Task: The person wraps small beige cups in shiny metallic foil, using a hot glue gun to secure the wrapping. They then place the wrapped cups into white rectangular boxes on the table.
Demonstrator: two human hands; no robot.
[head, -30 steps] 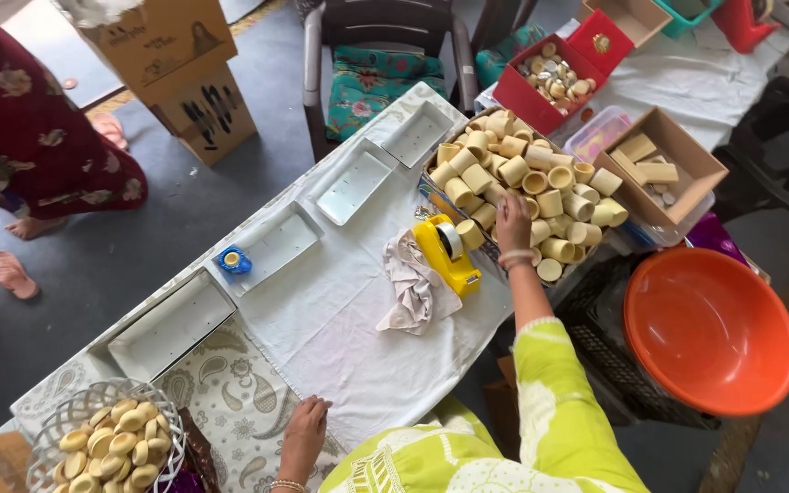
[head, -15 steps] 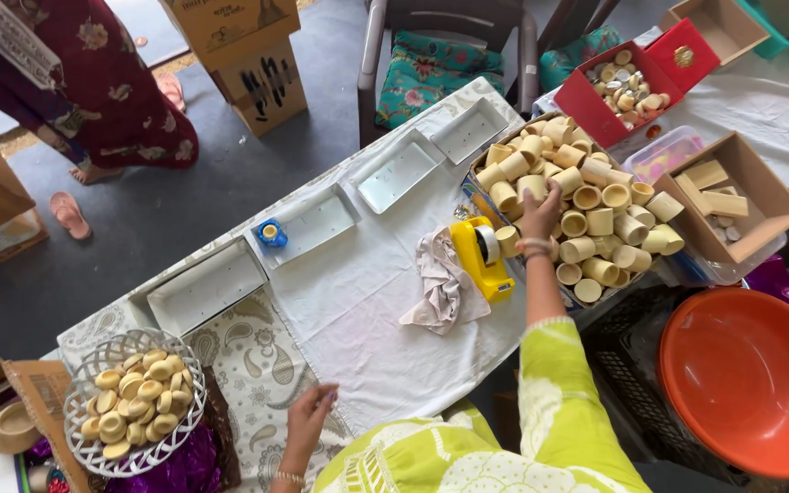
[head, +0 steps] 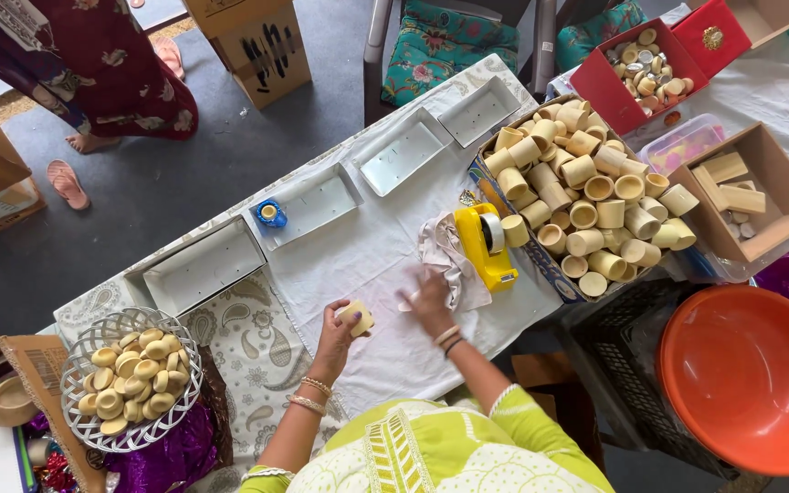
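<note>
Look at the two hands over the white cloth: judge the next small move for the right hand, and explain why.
Probably the right hand, blurred and seemingly empty beside the crumpled cloth, should reach for the yellow tape dispenser next to it. The left hand already holds a small cream cup above the tablecloth, and the dispenser is the closest tool.

Matt wooden cup (head: 356, 317) in the left hand (head: 335, 340) — white cloth table cover (head: 385, 265), glossy plastic basin (head: 749, 374).
</note>
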